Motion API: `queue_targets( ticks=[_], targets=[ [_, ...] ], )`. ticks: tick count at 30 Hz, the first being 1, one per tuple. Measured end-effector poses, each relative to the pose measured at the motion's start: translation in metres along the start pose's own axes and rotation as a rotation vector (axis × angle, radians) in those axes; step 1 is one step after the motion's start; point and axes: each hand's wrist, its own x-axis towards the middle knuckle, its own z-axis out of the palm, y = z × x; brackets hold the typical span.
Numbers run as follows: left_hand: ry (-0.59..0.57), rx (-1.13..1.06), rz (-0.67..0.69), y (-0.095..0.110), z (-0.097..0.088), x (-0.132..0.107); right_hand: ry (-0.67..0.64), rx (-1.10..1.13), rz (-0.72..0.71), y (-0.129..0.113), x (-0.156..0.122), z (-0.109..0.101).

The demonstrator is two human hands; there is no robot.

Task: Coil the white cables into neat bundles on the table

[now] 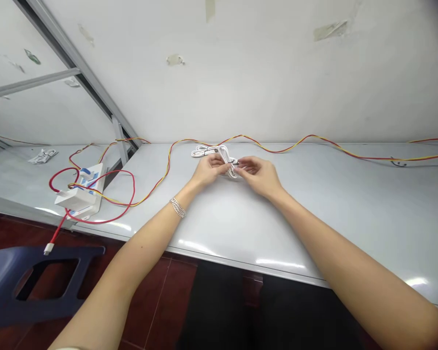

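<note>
The left hand [209, 171] and right hand [262, 176] are pinching the white cable bundle [209, 151] far across the table [314, 209]; loosening either grip could be letting coils spring apart.

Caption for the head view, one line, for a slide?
Left hand and right hand pinch a coiled white cable on a glossy white table; red-and-yellow wires trail behind.

Hands: two, left hand [208, 170] and right hand [263, 176].
White cable bundles: two, held cable bundle [219, 151] and spare cable bundle [43, 155] at far left.
Bracelet [177, 207]: one.
Power strip [93, 177]: one.
White adapter [71, 199]: one.
Red cable [56, 233] with white plug: one.
Red-yellow wire [277, 148]: one long run.
Blue chair [7, 282]: one.
Worktop [241, 223]: one, plus side worktop [10, 180].
</note>
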Motion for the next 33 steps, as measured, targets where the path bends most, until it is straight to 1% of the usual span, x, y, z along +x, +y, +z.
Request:
queue_targets(
  ticks=[2,3,5,6,7,10,11,12,14,19,23,26,30,33],
  targets=[
    [-0.075,-0.063,0.021,0.001,0.003,-0.003,-0.073,0.087,-0.018,0.000,-0.002,0.003],
    [-0.104,-0.073,0.030,0.001,0.004,-0.004,-0.090,0.126,-0.012,0.000,-0.003,0.004],
    [-0.112,-0.065,0.050,0.000,0.004,-0.004,-0.087,0.174,0.015,0.001,-0.003,0.005],
    [-0.073,-0.044,0.063,0.000,0.004,-0.004,-0.076,0.176,0.029,0.002,-0.003,0.005],
    [-0.005,-0.008,0.086,-0.001,0.004,-0.003,-0.059,0.164,0.040,0.002,-0.003,0.005],
    [0.246,0.182,0.202,0.000,0.002,-0.003,-0.002,0.081,0.045,0.002,-0.003,0.004],
    [0.288,0.253,0.243,0.001,0.001,-0.004,0.009,0.054,0.039,0.002,-0.003,0.004],
    [0.302,0.311,0.278,0.002,0.000,-0.004,0.013,0.033,0.031,0.001,-0.003,0.003],
    [0.278,0.377,0.322,0.004,-0.001,-0.004,0.014,0.017,0.014,0.001,-0.004,0.003],
    [0.204,0.408,0.361,-0.002,0.000,-0.001,0.026,0.025,-0.003,0.000,-0.005,0.003],
    [0.193,0.451,0.413,-0.009,-0.001,0.002,0.056,0.022,-0.014,-0.003,-0.006,0.003],
    [0.176,0.469,0.443,-0.010,-0.003,0.001,0.085,0.022,-0.018,-0.004,-0.006,0.003],
    [0.156,0.480,0.435,-0.008,-0.003,0.000,0.103,-0.005,-0.009,-0.002,-0.006,0.005],
    [0.174,0.511,0.366,-0.007,-0.001,-0.001,0.104,-0.034,-0.018,0.001,-0.006,0.006]
  ],
)
